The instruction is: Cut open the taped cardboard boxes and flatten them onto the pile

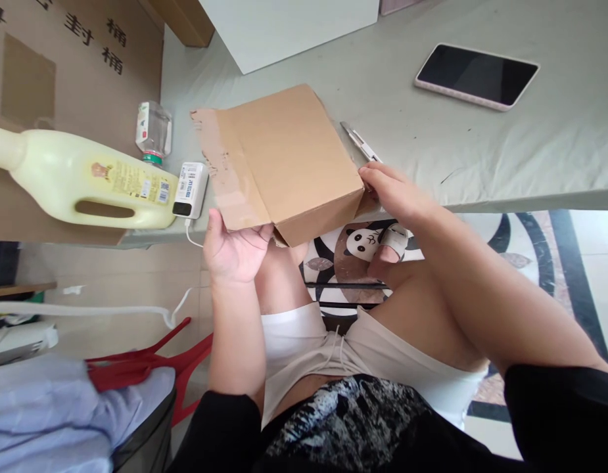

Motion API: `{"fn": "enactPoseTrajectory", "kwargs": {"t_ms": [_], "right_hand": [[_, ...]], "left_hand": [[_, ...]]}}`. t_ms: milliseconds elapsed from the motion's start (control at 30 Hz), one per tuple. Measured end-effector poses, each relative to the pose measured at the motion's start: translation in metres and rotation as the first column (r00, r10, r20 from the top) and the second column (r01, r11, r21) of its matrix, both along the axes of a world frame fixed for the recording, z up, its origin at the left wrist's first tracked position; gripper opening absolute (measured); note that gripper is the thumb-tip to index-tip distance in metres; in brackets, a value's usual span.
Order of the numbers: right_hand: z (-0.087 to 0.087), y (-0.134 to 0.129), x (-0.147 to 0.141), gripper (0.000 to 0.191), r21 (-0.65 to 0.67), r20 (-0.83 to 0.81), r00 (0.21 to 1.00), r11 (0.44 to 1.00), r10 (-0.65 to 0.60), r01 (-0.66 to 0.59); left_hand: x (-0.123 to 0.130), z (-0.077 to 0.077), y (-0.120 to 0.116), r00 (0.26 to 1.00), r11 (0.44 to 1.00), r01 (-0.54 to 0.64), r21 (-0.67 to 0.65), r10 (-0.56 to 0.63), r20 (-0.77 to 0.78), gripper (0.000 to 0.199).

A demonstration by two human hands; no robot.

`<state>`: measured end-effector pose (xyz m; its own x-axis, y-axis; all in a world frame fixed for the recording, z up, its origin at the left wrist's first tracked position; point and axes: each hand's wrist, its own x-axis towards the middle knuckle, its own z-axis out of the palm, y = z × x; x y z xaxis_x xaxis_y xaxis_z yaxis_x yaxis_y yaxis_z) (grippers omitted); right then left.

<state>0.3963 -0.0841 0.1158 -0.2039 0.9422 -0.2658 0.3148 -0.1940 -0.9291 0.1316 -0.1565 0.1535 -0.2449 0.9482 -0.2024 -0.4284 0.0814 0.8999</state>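
Observation:
A small brown cardboard box [294,151] is held tilted at the table's front edge, with a taped, torn flap sticking out on its left. My left hand [237,249] supports the flap and lower left corner from below, thumb raised and its other fingertips partly hidden behind the cardboard. At the box's right corner, my right hand [395,194] grips the edge, with some fingers hidden underneath. A white utility knife [361,142] lies on the cloth just beyond my right hand, its body partly overlapped by the fingers.
A phone [476,75] lies at the right on the cloth-covered table [555,151]. To the left are a yellow jug [94,177], a clear bottle [154,131], a white power bank [190,189] with a cable, and a large carton [77,85]. A white panel [294,26] stands behind.

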Motion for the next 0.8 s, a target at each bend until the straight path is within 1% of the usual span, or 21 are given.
{"fn": "enactPoseTrajectory", "kwargs": {"t_ms": [67, 133, 200, 300, 367, 467, 600, 700, 800], "right_hand": [[0.0, 0.001, 0.0, 0.036, -0.041, 0.016, 1.0, 0.999, -0.021, 0.021], [0.002, 0.002, -0.001, 0.035, -0.066, 0.033, 0.999, 0.997, -0.025, 0.027], [0.005, 0.002, -0.002, 0.034, -0.065, 0.043, 0.999, 0.998, -0.014, 0.017], [0.006, 0.0, -0.005, 0.034, -0.062, 0.034, 0.999, 0.998, 0.002, 0.0], [0.006, -0.001, -0.006, 0.036, -0.063, 0.018, 1.0, 0.998, 0.004, -0.003], [0.004, -0.002, -0.007, 0.036, -0.055, -0.007, 1.0, 0.998, -0.025, 0.024], [0.0, -0.002, -0.008, 0.035, -0.051, -0.026, 0.997, 0.996, -0.076, 0.075], [-0.003, -0.001, -0.008, 0.035, -0.054, -0.022, 0.996, 0.995, -0.082, 0.08], [-0.002, -0.001, -0.008, 0.034, -0.055, -0.008, 0.997, 0.996, -0.076, 0.075]], "left_hand": [[0.001, 0.004, 0.002, 0.999, 0.999, 0.045, 0.001, -0.045, 0.026, 0.043], [0.0, 0.006, 0.004, 0.997, 0.998, 0.063, 0.007, -0.063, 0.046, 0.047], [-0.001, 0.006, 0.006, 0.997, 0.999, 0.04, -0.009, -0.039, 0.064, 0.044], [-0.003, 0.001, 0.007, 0.994, 0.999, -0.015, -0.05, 0.02, 0.104, 0.041], [-0.003, -0.002, 0.008, 0.99, 0.999, -0.014, -0.046, 0.02, 0.141, 0.043], [0.0, -0.005, 0.009, 0.983, 0.999, 0.027, -0.035, -0.02, 0.182, 0.049], [0.005, -0.002, 0.008, 0.98, 0.996, 0.075, -0.043, -0.065, 0.189, 0.057], [0.005, -0.001, 0.006, 0.978, 0.993, 0.116, -0.014, -0.112, 0.177, 0.059], [0.003, -0.003, 0.005, 0.979, 0.991, 0.136, -0.009, -0.133, 0.153, 0.058]]}}
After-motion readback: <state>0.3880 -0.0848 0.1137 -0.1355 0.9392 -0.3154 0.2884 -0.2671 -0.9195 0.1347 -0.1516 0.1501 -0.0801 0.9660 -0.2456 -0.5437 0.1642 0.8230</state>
